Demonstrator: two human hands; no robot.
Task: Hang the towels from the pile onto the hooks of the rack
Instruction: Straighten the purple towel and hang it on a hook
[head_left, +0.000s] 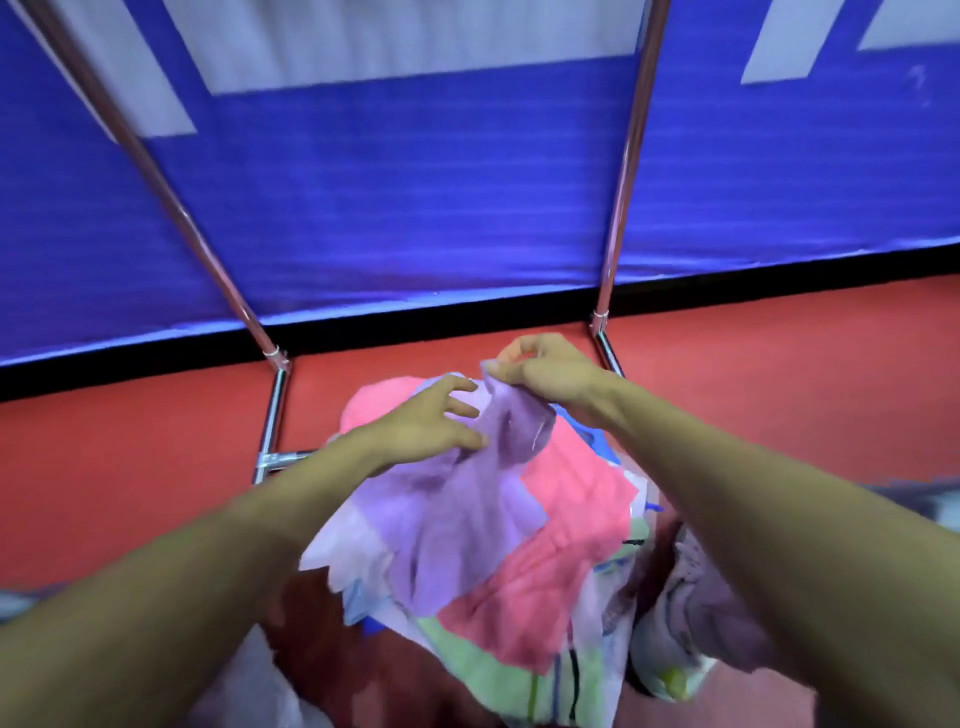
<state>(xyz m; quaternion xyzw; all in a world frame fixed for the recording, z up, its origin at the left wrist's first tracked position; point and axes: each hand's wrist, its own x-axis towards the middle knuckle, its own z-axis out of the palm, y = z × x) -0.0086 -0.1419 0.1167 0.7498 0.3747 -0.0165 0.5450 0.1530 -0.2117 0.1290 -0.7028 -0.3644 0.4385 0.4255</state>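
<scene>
A pile of towels (561, 561) in pink, lilac, white and green lies on the floor below me. On top lies a purple towel (457, 519). My right hand (550, 371) pinches one corner of it and lifts that corner above the pile. My left hand (426, 421) hovers just left of the raised part, fingers spread, fingertips touching the cloth. The rack (626, 171) shows only its two chrome uprights and foot bars behind the pile. Its hooks are out of view.
A blue and white banner wall (415, 197) stands right behind the rack. The floor (130, 467) is red. The rack's left foot bar (270, 421) lies beside the pile. A shoe (670, 654) is at the lower right.
</scene>
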